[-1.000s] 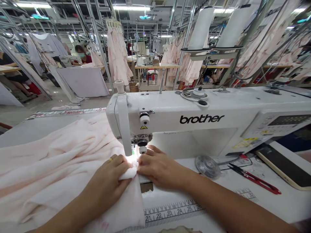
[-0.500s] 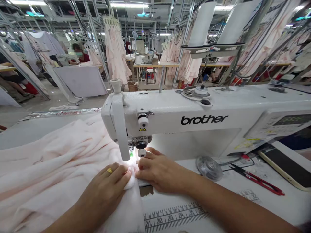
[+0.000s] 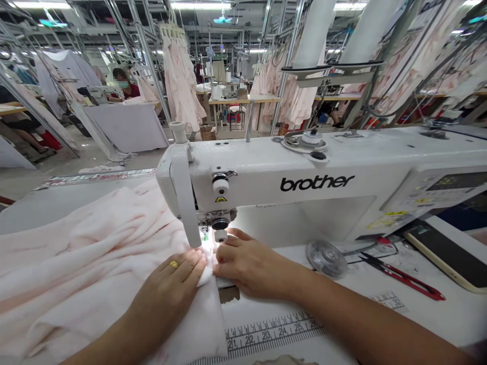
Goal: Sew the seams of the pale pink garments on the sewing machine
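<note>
Our left hand (image 3: 167, 289): open, flatter now, pressing pale pink fabric (image 3: 76, 268) left of the needle (image 3: 206, 236).
Our right hand (image 3: 249, 266): fingers curled, gripping the fabric right of the needle.

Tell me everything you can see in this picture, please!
Sewing machine: one, white, in front of the person, with "brother" printed on it.
Work table: one, white, under the machine.
Pink cloth: one big heap, pale pink, on the table's left side.
Clear round disc: one, see-through, right of the machine's needle area.
Thread snips: one pair, red and black, right of the disc.
Phone: one, black and cream, at the right.
Hanging dresses: many, pale pink, on racks behind.
Co-worker: one, dark red top, far back left.
Gold ring: one, gold, on the left hand.
Left hand: on the cloth.
Right hand: beside the needle area.
</note>
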The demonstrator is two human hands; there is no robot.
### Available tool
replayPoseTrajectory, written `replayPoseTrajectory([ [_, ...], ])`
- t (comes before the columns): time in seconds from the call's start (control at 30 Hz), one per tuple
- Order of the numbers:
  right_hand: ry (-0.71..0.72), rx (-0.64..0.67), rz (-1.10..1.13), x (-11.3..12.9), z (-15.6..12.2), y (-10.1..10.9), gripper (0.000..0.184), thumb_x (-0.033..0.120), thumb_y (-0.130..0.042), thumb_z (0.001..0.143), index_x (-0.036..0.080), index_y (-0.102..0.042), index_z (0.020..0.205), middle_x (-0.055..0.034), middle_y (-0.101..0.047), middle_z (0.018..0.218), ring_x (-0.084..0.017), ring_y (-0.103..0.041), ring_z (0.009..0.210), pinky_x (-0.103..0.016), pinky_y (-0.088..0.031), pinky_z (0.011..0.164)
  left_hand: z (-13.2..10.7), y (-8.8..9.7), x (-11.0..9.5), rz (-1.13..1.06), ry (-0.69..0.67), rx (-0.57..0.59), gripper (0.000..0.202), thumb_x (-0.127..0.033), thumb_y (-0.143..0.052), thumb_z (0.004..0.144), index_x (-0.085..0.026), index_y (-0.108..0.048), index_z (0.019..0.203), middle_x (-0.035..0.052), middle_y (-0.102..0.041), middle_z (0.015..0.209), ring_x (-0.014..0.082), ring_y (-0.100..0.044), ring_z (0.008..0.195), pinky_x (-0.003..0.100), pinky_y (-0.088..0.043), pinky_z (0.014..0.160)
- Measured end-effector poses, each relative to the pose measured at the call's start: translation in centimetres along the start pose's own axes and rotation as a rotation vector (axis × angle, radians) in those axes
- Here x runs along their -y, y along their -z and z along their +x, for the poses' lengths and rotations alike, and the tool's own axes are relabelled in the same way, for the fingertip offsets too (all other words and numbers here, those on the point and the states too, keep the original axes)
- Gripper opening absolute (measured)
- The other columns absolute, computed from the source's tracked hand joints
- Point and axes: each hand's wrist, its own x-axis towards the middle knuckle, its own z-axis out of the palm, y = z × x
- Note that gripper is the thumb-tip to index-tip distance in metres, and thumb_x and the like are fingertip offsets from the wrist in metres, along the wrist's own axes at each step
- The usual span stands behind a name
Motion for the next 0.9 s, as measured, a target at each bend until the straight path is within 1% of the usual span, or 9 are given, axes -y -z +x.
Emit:
replayPoseTrajectory([
  [0.17, 0.001, -0.002, -0.009, 0.0, 0.0, 0.0, 0.017, 0.011, -0.052, 0.092, 0.019, -0.066, 0.096, -0.002, -0.059, 0.09, -0.018, -0.045, 0.082, -0.036, -0.023, 0.104, 0.1, 0.1, 0.3, -0.03, 0.014, 0.013, 0.029, -0.008, -0.037, 0.095, -0.012, -0.063, 0.109, 0.0084, -0.069, 0.103, 0.0203, -0.063, 0.099, 0.032, -0.052, 0.087],
  [0.27, 0.0, 0.0, -0.008, 0.0, 0.0, 0.1, 0.017, 0.011, -0.051, 0.093, 0.019, -0.066, 0.095, -0.0018, -0.06, 0.09, -0.017, -0.045, 0.081, -0.036, -0.023, 0.106, 0.2, 0.2, 0.4, -0.041, 0.007, 0.041, 0.03, -0.009, -0.037, 0.095, -0.011, -0.063, 0.109, 0.0092, -0.069, 0.102, 0.0211, -0.064, 0.098, 0.033, -0.053, 0.085],
  [0.4, -0.024, -0.004, 0.01, 0.1, -0.1, 0.2, 0.017, 0.013, -0.051, 0.093, 0.02, -0.066, 0.093, -0.0006, -0.061, 0.089, -0.017, -0.046, 0.08, -0.036, -0.024, 0.106, 0.6, 0.3, 0.3, -0.043, -0.001, 0.078, 0.03, -0.006, -0.037, 0.093, -0.012, -0.063, 0.106, 0.0085, -0.068, 0.095, 0.0216, -0.064, 0.091, 0.034, -0.053, 0.081],
  [0.47, -0.066, -0.04, 0.023, 0.1, -0.1, 0.2, 0.017, 0.015, -0.05, 0.094, 0.019, -0.066, 0.094, -0.0009, -0.063, 0.09, -0.017, -0.049, 0.082, -0.037, -0.023, 0.108, 0.8, 0.5, 0.3, -0.068, 0.011, 0.094, 0.029, -0.004, -0.038, 0.092, -0.012, -0.064, 0.104, 0.0079, -0.068, 0.092, 0.0211, -0.064, 0.089, 0.034, -0.053, 0.081],
  [0.53, -0.114, -0.102, 0.042, 0.2, -0.1, 0.1, 0.018, 0.017, -0.048, 0.097, 0.018, -0.065, 0.101, -0.0026, -0.065, 0.098, -0.017, -0.051, 0.087, -0.037, -0.023, 0.109, 0.9, 0.6, 0.2, -0.1, 0.036, 0.1, 0.029, -0.003, -0.04, 0.09, -0.013, -0.064, 0.103, 0.0077, -0.068, 0.092, 0.0212, -0.063, 0.091, 0.035, -0.053, 0.083],
  [0.6, -0.152, -0.146, 0.061, 0.3, -0.1, -0.1, 0.021, 0.019, -0.046, 0.098, 0.017, -0.062, 0.113, -0.0048, -0.064, 0.109, -0.019, -0.053, 0.094, -0.036, -0.025, 0.108, 0.9, 0.7, 0.2, -0.12, 0.059, 0.087, 0.029, -0.004, -0.04, 0.09, -0.013, -0.064, 0.104, 0.0083, -0.068, 0.096, 0.0232, -0.062, 0.099, 0.037, -0.052, 0.088],
  [0.7, -0.168, -0.129, 0.089, 0.5, 0.0, -0.3, 0.03, 0.021, -0.046, 0.099, 0.016, -0.054, 0.129, -0.0058, -0.063, 0.117, -0.02, -0.051, 0.106, -0.035, -0.026, 0.107, 0.6, 0.6, 0.1, -0.158, 0.078, 0.092, 0.029, -0.004, -0.041, 0.089, -0.011, -0.063, 0.107, 0.011, -0.067, 0.104, 0.0264, -0.059, 0.11, 0.041, -0.051, 0.096],
  [0.83, -0.209, -0.05, 0.181, 0.6, 0.1, -0.2, 0.029, 0.022, -0.043, 0.102, 0.021, -0.053, 0.128, -0.0013, -0.064, 0.118, -0.018, -0.052, 0.107, -0.035, -0.021, 0.11, -0.1, 0.1, 0.0, -0.229, 0.169, 0.171, 0.039, -0.002, -0.042, 0.084, -0.015, -0.059, 0.116, 0.0119, -0.062, 0.12, 0.0248, -0.058, 0.113, 0.041, -0.054, 0.095],
  [0.9, -0.23, -0.032, 0.206, 0.6, 0.2, -0.2, 0.027, 0.022, -0.042, 0.102, 0.022, -0.054, 0.126, -0.0006, -0.065, 0.116, -0.018, -0.053, 0.107, -0.036, -0.019, 0.11, -0.5, -0.1, -0.1, -0.24, 0.19, 0.18, 0.042, -0.001, -0.042, 0.083, -0.017, -0.059, 0.118, 0.0123, -0.059, 0.125, 0.0246, -0.059, 0.112, 0.041, -0.055, 0.093],
])
